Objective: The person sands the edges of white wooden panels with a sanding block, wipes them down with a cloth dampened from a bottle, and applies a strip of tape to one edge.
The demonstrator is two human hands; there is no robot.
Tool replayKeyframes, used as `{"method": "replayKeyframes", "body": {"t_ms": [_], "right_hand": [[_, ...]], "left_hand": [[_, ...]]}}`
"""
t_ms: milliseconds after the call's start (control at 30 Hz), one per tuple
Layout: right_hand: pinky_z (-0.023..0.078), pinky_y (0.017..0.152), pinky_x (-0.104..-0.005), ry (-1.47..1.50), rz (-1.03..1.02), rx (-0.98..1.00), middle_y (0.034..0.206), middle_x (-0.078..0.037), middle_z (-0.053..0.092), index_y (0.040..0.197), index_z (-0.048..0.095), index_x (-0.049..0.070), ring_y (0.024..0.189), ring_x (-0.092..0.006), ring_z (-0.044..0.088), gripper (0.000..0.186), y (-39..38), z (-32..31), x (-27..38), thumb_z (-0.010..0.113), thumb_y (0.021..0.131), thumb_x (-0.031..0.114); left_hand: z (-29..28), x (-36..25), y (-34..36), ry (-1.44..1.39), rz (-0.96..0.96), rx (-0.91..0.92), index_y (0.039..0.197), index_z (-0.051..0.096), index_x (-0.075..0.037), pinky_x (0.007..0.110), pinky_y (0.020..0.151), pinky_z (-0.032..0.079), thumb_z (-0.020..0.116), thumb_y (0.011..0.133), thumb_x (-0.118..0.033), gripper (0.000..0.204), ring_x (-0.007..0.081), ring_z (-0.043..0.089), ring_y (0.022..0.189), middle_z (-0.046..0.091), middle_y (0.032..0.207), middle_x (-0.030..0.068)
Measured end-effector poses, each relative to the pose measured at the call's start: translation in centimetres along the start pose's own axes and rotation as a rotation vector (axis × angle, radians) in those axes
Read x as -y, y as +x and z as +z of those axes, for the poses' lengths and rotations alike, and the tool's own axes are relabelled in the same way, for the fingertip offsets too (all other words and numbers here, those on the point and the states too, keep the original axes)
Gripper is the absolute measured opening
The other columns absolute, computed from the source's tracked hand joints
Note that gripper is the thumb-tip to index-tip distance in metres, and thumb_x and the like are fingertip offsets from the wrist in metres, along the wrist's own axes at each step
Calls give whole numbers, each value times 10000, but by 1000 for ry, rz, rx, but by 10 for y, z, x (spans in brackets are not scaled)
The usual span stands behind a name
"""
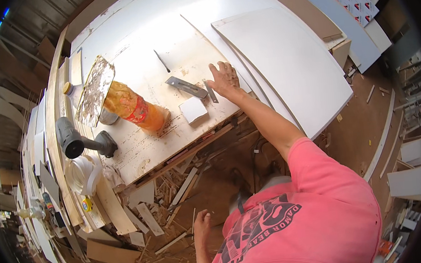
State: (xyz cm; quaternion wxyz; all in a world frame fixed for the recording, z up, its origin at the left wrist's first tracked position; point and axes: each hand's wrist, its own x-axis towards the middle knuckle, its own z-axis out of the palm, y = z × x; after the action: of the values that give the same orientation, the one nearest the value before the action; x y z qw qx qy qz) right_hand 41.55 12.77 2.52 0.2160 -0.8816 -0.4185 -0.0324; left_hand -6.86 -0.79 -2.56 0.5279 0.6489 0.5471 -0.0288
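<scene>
Right hand (224, 78) is on the table (136, 159), palm down, fingers slightly apart. Small metal strip (211, 93) sits right by the thumb; can't tell if they touch. Grey metal tool (185, 86) lies just left of the strip, white block (193, 110) below it, thin dark stick (161, 60) further back. White panels (288, 56) overlap on the right, near that hand.

Left hand (202, 225) hangs low by the pink shirt (305, 208), off the table, fingers curled; can't tell if they're clamped on anything.

Left side of table: orange bottle (137, 110) upright, crusted board (96, 91) beside its top, grey power tool (70, 137), yellow tape measure (86, 204).
</scene>
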Motion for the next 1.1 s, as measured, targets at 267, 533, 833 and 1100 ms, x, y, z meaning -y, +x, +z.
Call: {"method": "replayKeyframes", "body": {"t_ms": [267,533,833,1100], "right_hand": [[358,994,-553,270,137,237,1389,-221,348,1327,500,108,1183,-442,398,586,-14,-9,-27,578,749,166],[316,1110,-459,556,44,-254,1440,-98,378,1361,509,190,1309,-327,361,617,-160,-175,-76,719,796,323],[386,1038,-449,79,364,-416,1378,-63,468,1239,613,151,1252,-347,399,541,-334,-155,-138,761,721,204],[375,1037,-456,-45,306,-511,1348,-43,490,1218,608,159,1240,-374,380,467,-269,-154,-251,707,777,275]], "left_hand": [[-24,-93,66,6,274,126,1233,565,-13,328,919,457,520,984,-224,330,206,608,1029,631,1140,102],[43,-286,108,102,813,202,1236,556,-28,328,956,451,498,998,-194,296,219,567,1113,586,1203,118],[244,-450,196,726,1269,12,1374,464,-131,564,1092,240,468,960,-398,493,409,291,1366,356,1449,234],[301,-446,196,1012,1257,-72,1474,336,-201,610,1130,77,338,953,-586,648,395,122,1440,226,1541,192]]}}
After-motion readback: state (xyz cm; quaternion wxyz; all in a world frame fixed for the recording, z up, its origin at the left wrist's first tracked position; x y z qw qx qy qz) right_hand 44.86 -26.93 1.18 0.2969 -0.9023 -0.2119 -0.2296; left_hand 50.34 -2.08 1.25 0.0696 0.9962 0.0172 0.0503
